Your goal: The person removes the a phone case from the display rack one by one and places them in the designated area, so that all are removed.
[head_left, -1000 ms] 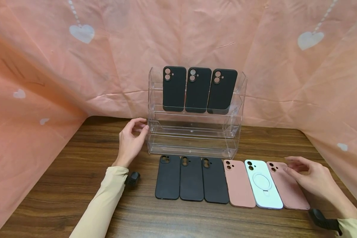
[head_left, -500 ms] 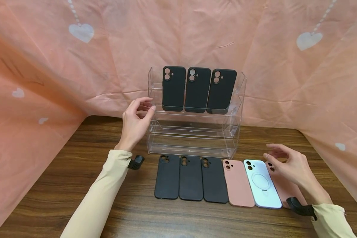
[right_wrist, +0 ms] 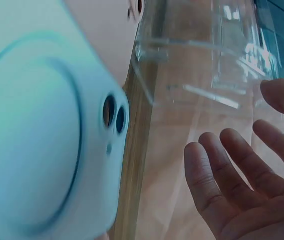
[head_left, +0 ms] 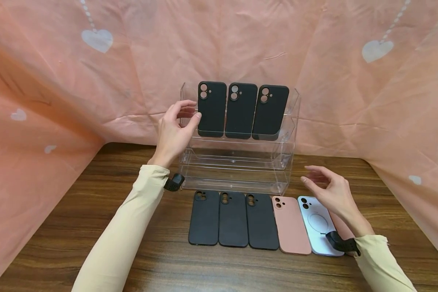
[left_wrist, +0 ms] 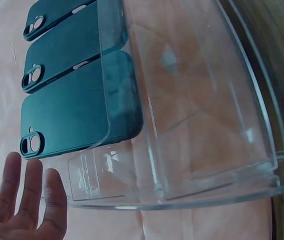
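Note:
My left hand (head_left: pixel 177 127) is beside the leftmost black phone case (head_left: pixel 211 109) on the top tier of a clear acrylic stand (head_left: pixel 237 178). Its thumb and fingertips reach that case's left edge in the head view; in the left wrist view the fingers spread apart just off the camera-cutout corner. Two more black cases, a middle one (head_left: pixel 241 110) and a right one (head_left: pixel 271 111), lean in the same tier. Holding nothing, my right hand (head_left: pixel 333 194) hovers relaxed over the upper end of the white phone case (head_left: pixel 315 219), right of the stand.
In a row before the stand lie three black cases (head_left: pixel 233 219), a pink case (head_left: pixel 293 227), the white one and another pink case (head_left: pixel 341 227), partly covered by my right wrist. Pink heart-patterned cloth (head_left: pixel 131 73) hangs behind the wooden table (head_left: pixel 160 259).
My left hand has risen from the stand's lower left side to the top-tier cases. The right hand has moved left and away from me, off the far-right pink case.

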Available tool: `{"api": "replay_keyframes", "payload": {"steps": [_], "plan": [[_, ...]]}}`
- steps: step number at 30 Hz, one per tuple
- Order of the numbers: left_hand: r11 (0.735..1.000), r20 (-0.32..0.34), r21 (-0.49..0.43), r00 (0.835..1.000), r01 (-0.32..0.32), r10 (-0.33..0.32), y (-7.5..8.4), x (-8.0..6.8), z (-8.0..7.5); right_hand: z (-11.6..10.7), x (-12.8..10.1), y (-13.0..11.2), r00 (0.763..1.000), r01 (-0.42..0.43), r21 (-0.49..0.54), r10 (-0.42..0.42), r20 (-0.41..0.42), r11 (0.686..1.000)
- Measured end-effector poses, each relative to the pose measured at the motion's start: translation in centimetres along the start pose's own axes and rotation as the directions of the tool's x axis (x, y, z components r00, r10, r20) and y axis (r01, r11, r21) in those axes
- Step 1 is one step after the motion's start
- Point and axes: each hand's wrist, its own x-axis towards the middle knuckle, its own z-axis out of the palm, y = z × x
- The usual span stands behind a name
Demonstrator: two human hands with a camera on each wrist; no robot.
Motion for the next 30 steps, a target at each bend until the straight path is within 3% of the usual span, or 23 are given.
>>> {"api": "replay_keyframes", "payload": {"steps": [8, 16, 24, 30], "plan": [[0.998, 0.033, -0.015, 0.998, 0.057, -0.056, 0.4, 1.6, 0.3, 2.1, 0.9, -0.8, 0.999, -0.022, 0.099, 0.024, -0.021, 0.995], [0.991, 0.115, -0.008, 0.985, 0.133, -0.131, 0.6, 2.5, 0.6, 3.2, 1.5, -1.0, 0.999, -0.041, 0.207, 0.043, -0.004, 0.977], [0.985, 0.105, 0.038, 0.979, 0.171, -0.174, 0.6, 2.9, 1.5, 3.8, 1.6, -1.3, 0.997, -0.074, 0.290, 0.067, 0.034, 0.954], [0.980, 0.078, 0.057, 0.978, 0.191, -0.195, 0.5, 2.9, 1.9, 3.7, 1.6, -1.2, 0.996, -0.084, 0.296, 0.070, 0.055, 0.951]]}}
